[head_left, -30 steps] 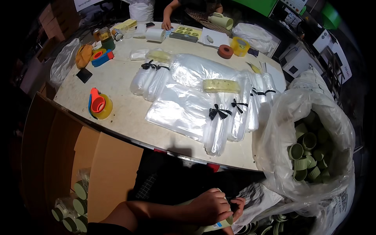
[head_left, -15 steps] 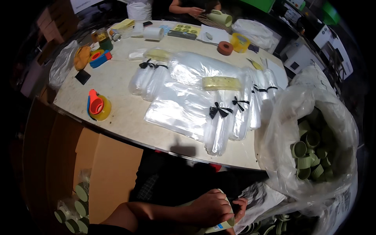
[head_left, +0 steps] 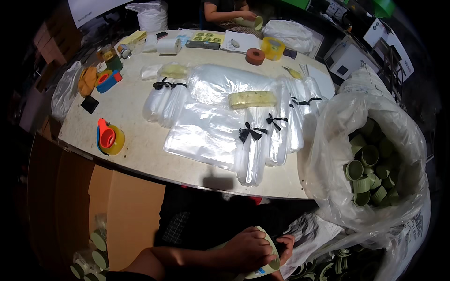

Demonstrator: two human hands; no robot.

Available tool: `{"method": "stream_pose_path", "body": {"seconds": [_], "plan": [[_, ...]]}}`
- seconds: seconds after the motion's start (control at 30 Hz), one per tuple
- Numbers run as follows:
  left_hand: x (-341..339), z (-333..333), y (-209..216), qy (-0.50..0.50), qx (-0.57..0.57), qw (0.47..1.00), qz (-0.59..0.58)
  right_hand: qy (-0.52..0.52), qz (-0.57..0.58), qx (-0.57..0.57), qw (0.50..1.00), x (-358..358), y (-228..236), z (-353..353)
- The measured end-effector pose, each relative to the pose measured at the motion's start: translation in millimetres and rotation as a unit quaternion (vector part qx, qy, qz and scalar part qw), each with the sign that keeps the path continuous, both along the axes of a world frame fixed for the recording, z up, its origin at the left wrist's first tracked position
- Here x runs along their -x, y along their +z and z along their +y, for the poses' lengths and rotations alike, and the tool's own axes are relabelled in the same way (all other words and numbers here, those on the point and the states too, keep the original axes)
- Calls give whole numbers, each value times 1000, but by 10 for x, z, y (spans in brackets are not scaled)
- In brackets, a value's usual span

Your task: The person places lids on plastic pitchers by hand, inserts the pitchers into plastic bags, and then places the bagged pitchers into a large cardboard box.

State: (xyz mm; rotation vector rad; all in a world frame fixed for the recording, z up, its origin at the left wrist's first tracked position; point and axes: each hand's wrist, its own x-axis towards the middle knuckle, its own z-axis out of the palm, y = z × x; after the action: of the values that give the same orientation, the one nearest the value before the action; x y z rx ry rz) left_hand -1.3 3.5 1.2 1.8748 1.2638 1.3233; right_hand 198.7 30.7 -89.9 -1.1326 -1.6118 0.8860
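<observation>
A pale green plastic container [head_left: 269, 230], hollow and round-mouthed with a blue label near its rim, lies tilted low in front of me. Over its mouth my left hand [head_left: 251, 252] is closed, fingers curled at the rim, with the forearm lying along its side. Just right of the rim is my right hand [head_left: 285, 248], its fingers bent and pinched close to the mouth. Something small and dark shows by those fingertips, too dim to name. The container's far end is hidden under my left forearm.
Clear plastic bags [head_left: 201, 136] tied in bundles cover the table's middle. Tape dispensers [head_left: 112, 139] stand at left. To the right, a big plastic-lined sack [head_left: 323, 154] holds green round parts. An open carton [head_left: 133, 215] stands lower left. Across the table, a person [head_left: 229, 14] handles a green piece.
My view has shifted slightly, so the table appears further left. Both my hands stay at the container's mouth. The person opposite has turned the green piece in their hands.
</observation>
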Motion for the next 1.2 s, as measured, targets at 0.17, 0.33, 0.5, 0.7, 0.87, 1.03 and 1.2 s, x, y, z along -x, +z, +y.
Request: {"method": "stream_pose_path", "body": {"seconds": [0.17, 0.33, 0.5, 0.7, 0.87, 1.03, 1.2], "plan": [[2, 4, -18, 4, -8, 1000, -18, 2, 0, -3, 1000, 26, 22, 20], [20, 15, -3, -6, -6, 1000, -24, 11, -3, 1, 1000, 39, 54, 42], [36, 12, 3, -5, -14, 999, -34, 9, 2, -2, 1000, 26, 2, 31], [53, 19, 21, -34, 12, 999, -33, -1, 7, 6, 1000, 18, -7, 20], [-7, -12, -64, -15, -4, 1000, -17, 13, 23, -9, 1000, -5, -76, 65], [27, 27, -3, -41, 28, 999, 10, -2, 21, 23, 1000, 83, 70, 54], [33, -32, -26, 24, -26, 999, -28, 5, -11, 6, 1000, -29, 55, -11]]}}
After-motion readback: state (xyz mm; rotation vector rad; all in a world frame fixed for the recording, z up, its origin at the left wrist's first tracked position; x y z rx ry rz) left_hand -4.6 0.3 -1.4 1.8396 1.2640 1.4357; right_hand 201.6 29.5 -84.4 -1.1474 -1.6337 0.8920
